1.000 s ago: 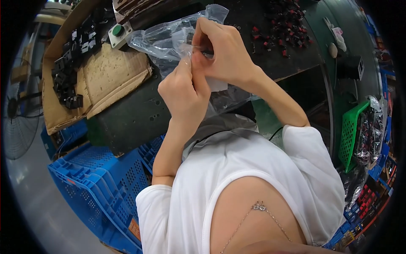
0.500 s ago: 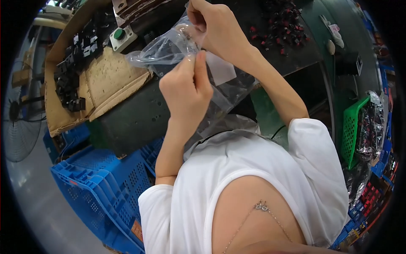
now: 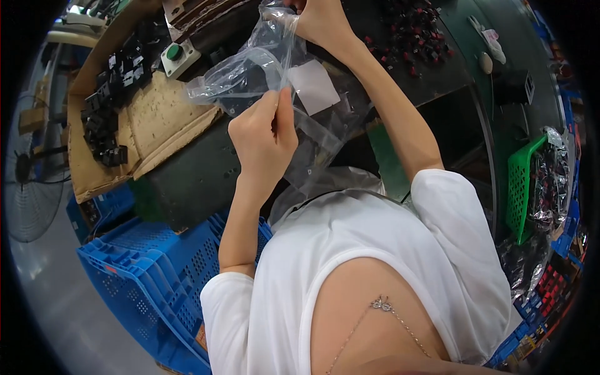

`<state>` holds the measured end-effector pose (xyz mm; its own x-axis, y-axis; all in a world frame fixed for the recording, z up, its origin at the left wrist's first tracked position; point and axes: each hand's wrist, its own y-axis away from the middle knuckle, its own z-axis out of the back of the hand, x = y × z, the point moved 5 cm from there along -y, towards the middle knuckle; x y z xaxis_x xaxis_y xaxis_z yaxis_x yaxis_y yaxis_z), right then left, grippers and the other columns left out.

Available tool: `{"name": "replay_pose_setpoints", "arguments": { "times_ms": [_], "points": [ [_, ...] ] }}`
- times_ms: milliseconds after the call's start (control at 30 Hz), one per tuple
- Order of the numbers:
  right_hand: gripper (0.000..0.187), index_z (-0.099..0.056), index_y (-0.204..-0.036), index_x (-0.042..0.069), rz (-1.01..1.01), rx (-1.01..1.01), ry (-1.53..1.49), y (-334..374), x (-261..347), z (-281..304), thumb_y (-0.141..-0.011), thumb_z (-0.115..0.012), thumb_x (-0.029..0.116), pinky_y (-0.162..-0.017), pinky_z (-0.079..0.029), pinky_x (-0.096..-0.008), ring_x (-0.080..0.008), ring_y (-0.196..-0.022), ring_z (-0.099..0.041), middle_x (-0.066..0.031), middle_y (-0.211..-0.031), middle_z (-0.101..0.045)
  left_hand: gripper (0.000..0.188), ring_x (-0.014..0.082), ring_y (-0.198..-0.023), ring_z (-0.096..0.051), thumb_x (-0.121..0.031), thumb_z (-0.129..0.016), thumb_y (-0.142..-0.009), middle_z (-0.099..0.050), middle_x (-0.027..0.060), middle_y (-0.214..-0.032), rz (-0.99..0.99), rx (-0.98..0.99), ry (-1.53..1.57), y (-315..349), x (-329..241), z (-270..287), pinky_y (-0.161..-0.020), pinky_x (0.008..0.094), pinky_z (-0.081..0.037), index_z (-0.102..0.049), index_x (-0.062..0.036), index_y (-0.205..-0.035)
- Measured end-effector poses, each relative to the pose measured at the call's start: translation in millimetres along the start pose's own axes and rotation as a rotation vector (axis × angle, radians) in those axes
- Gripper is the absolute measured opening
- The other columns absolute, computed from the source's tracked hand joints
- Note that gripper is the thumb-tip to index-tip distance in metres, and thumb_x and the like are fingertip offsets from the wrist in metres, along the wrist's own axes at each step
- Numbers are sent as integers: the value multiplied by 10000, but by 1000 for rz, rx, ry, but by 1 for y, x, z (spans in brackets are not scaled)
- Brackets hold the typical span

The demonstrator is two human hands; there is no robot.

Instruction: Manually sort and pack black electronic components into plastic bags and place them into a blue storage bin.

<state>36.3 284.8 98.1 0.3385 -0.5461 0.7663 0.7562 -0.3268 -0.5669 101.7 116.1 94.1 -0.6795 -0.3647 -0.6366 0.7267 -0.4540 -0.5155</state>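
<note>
A clear plastic bag [image 3: 250,70] is stretched between my two hands above the dark workbench. My left hand [image 3: 261,134] pinches its near edge between thumb and fingers. Farther off, at the top of the view, my right hand [image 3: 320,24] is closed on the bag's other side; its fingertips are partly cut off by the picture's edge. A white paper square [image 3: 314,86] lies beneath the bag, just right of my left hand. More loose clear plastic [image 3: 315,147] hangs over the bench edge towards my lap.
On the left, a cardboard box [image 3: 169,119] holds black parts [image 3: 103,122], beside a green push button [image 3: 175,52]. Small red-and-black parts [image 3: 415,37] lie at the back right. A blue crate [image 3: 147,269] stands lower left, a green basket [image 3: 519,187] at right.
My right hand has moved up and away, while my left hand has shifted slightly down and left. The bag is drawn out longer between them, uncovering more of the white paper.
</note>
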Motion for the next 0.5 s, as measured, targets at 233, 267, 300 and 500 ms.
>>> {"name": "replay_pose_setpoints", "arguments": {
  "times_ms": [233,267,300,500],
  "points": [
    [180,-469,-608,-16,-28,29,21,3,-7,-2,-615,-627,69,-446,-352,-289,-174,-463,-460,-109,-508,-453,289,186,-375,-271,-30,-564,-811,-331,109,-465,25,-14,24,6,4,9,-374,272,-230,-390,-1,-582],
    [182,-471,-605,-14,-32,40,18,3,-8,-5,-616,-631,71,-447,-351,-287,-172,-462,-459,-108,-504,-451,288,175,-379,-265,-29,-561,-813,-324,108,-466,27,-23,21,8,5,10,-376,268,-227,-392,0,-582],
    [184,-472,-601,-12,-39,37,28,3,-9,0,-616,-635,74,-447,-351,-284,-169,-462,-459,-106,-501,-450,286,165,-383,-259,-28,-559,-814,-316,107,-467,18,-23,31,7,3,8,-378,265,-225,-394,1,-582],
    [228,-474,-586,-6,-66,20,29,0,-34,3,-607,-669,110,-445,-346,-280,-163,-461,-462,-99,-499,-460,327,158,-399,-234,-60,-546,-841,-282,96,-473,79,7,50,23,3,5,-390,252,-204,-370,2,-572]
  ]
}}
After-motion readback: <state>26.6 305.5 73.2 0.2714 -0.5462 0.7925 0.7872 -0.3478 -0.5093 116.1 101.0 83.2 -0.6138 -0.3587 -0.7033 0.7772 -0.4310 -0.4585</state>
